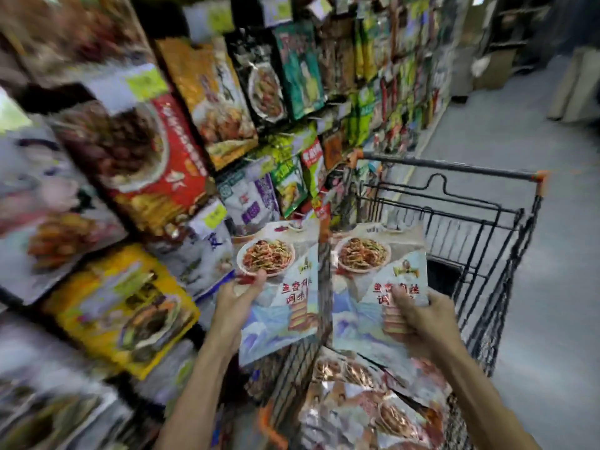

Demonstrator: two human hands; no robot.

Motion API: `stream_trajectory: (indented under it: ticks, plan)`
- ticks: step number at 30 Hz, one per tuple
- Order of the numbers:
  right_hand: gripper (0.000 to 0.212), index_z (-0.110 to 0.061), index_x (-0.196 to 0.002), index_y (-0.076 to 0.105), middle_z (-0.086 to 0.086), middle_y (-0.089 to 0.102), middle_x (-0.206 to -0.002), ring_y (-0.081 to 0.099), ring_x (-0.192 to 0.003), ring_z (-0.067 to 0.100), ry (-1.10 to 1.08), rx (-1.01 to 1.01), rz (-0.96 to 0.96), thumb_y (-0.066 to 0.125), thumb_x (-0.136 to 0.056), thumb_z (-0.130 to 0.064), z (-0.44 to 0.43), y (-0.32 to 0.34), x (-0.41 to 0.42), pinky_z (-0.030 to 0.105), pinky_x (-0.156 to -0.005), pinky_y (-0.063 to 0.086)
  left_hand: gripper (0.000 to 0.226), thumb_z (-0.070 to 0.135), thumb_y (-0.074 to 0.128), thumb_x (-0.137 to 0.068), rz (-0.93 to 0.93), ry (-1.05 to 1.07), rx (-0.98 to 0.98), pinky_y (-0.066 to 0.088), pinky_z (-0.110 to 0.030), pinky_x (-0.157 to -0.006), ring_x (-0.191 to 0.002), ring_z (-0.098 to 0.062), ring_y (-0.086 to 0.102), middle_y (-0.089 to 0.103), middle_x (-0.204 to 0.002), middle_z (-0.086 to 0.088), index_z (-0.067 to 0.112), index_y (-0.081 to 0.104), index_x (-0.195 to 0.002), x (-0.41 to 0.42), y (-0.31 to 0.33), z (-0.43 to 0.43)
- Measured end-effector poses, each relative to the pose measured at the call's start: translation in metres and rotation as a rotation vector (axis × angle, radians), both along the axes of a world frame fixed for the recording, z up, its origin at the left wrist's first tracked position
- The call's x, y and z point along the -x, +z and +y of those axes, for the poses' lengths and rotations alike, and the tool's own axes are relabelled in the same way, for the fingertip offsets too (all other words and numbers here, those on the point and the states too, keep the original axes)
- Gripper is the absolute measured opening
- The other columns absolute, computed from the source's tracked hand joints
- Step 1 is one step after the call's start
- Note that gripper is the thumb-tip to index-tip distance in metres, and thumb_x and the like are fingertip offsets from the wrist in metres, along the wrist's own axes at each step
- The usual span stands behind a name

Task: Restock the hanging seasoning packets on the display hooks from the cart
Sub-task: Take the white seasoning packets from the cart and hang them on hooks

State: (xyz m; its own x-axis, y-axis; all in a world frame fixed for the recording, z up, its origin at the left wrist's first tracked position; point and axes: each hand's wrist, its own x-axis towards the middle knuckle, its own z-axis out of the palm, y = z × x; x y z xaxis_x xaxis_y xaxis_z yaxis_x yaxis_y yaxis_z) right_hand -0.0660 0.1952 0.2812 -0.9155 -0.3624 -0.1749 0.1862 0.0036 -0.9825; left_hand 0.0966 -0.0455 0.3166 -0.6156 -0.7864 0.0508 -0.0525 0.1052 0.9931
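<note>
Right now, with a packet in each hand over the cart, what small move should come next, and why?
Probably swing the left hand and its packet toward the display on the left and seek the matching hook. Both hands already grip identical packets above the cart; the right hand holds the other packet. Blur hides the hooks themselves.

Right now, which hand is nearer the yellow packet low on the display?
Left. The left hand, gripping one seasoning packet, is just right of the yellow packet; the right hand grips a matching packet farther right, above the cart.
</note>
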Motion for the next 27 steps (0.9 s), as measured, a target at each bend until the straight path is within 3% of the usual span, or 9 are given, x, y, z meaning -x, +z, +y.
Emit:
stream_trajectory:
  ticks: [3, 5, 7, 13, 16, 20, 22, 25, 27]
  plan:
    - [0.020, -0.006, -0.079, 0.067, 0.014, 0.069, -0.067, 0.066, -0.057, 0.028, 0.118, 0.049, 0.072, 0.074, -0.080, -0.024, -0.020, 0.046, -0.041, 0.047, -0.053, 0.058, 0.037, 0.044, 0.063, -0.076, 0.051, 0.117, 0.076, 0.030, -0.014, -0.048, -0.047, -0.003, 0.040, 0.046, -0.049, 0.014, 0.026, 0.047, -0.048, -0.079, 0.050, 0.007]
    - [0.020, -0.003, -0.077, 0.067, 0.012, 0.066, -0.064, 0.062, -0.050, 0.021, 0.186, 0.107, 0.123, 0.075, -0.079, -0.022, -0.036, 0.072, -0.068, 0.036, -0.047, 0.054, 0.016, 0.037, 0.064, -0.079, 0.134, 0.209, 0.073, 0.044, -0.015, -0.066, -0.068, -0.007, 0.058, 0.066, -0.072, 0.006, 0.022, 0.067, -0.073, -0.128, 0.076, 0.007]
    - [0.019, -0.003, -0.075, 0.067, 0.006, 0.066, -0.059, 0.060, -0.045, 0.016, 0.291, 0.153, 0.172, 0.075, -0.079, -0.021, -0.054, 0.096, -0.099, 0.027, -0.042, 0.049, 0.027, 0.030, 0.065, -0.081, 0.191, 0.302, 0.063, 0.048, -0.019, -0.076, -0.087, -0.013, 0.063, 0.071, -0.094, -0.001, 0.010, 0.069, -0.099, -0.179, 0.100, 0.009]
    - [0.020, -0.004, -0.071, 0.061, -0.002, 0.060, -0.047, 0.054, -0.034, 0.013, 0.667, 0.295, 0.194, 0.071, -0.082, -0.018, -0.115, 0.142, -0.201, 0.020, -0.035, 0.041, 0.026, 0.041, 0.069, -0.068, 0.227, 0.553, 0.099, 0.045, -0.025, -0.071, -0.072, -0.013, 0.057, 0.065, -0.072, 0.002, 0.016, 0.065, -0.070, -0.323, 0.153, 0.031]
    - [0.021, -0.009, -0.070, 0.060, -0.005, 0.057, -0.048, 0.052, -0.036, 0.015, 0.853, 0.326, 0.146, 0.072, -0.079, -0.024, -0.145, 0.152, -0.256, 0.023, -0.038, 0.043, 0.033, 0.039, 0.069, -0.069, 0.250, 0.669, 0.117, 0.045, -0.034, -0.079, -0.082, -0.020, 0.058, 0.065, -0.084, -0.009, 0.008, 0.064, -0.076, -0.389, 0.166, 0.045]
    - [0.020, -0.014, -0.070, 0.058, -0.003, 0.053, -0.054, 0.050, -0.044, 0.014, 1.030, 0.319, 0.083, 0.071, -0.082, -0.022, -0.181, 0.155, -0.334, 0.025, -0.044, 0.039, 0.047, 0.038, 0.068, -0.070, 0.240, 0.800, 0.178, 0.048, -0.015, -0.063, -0.075, -0.017, 0.062, 0.068, -0.085, -0.011, -0.005, 0.067, -0.088, -0.468, 0.172, 0.058]
    - [0.019, -0.012, -0.074, 0.061, 0.000, 0.057, -0.060, 0.052, -0.053, 0.014, 1.075, 0.294, 0.139, 0.072, -0.080, -0.026, -0.194, 0.157, -0.373, 0.027, -0.051, 0.044, 0.047, 0.036, 0.068, -0.072, 0.241, 0.858, 0.185, 0.048, -0.025, -0.072, -0.081, -0.019, 0.063, 0.069, -0.090, -0.011, -0.007, 0.067, -0.092, -0.507, 0.172, 0.063]
    - [0.022, -0.012, -0.067, 0.061, -0.006, 0.055, -0.052, 0.048, -0.041, 0.011, 1.119, 0.317, 0.144, 0.074, -0.076, -0.027, -0.205, 0.159, -0.429, 0.019, -0.041, 0.037, 0.043, 0.039, 0.067, -0.074, 0.213, 0.906, 0.169, 0.037, -0.036, -0.078, -0.083, -0.021, 0.051, 0.058, -0.087, -0.013, 0.000, 0.062, -0.089, -0.557, 0.171, 0.072]
    - [0.021, -0.013, -0.067, 0.062, -0.005, 0.057, -0.052, 0.049, -0.040, 0.010, 1.163, 0.309, 0.132, 0.074, -0.078, -0.025, -0.212, 0.158, -0.463, 0.020, -0.040, 0.038, 0.031, 0.034, 0.067, -0.078, 0.212, 0.966, 0.184, 0.043, -0.038, -0.083, -0.086, -0.021, 0.059, 0.067, -0.092, -0.011, 0.004, 0.065, -0.084, -0.590, 0.168, 0.074]
